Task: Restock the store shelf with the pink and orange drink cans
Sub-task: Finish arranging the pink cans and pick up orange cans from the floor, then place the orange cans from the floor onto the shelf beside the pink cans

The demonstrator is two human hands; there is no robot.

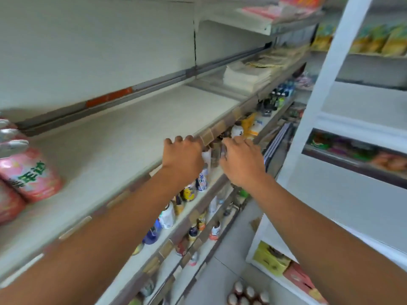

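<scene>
While far from left hand [182, 157], pink cans [30, 172]

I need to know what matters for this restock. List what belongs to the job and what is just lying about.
Job: pink cans at the left; the shelf they are on; left hand, fingers curled over its front edge; right hand beside it.
Lying about: bottles on the lower shelves; white stack further along; yellow bags on the far rack; yellow boxes below.
</scene>
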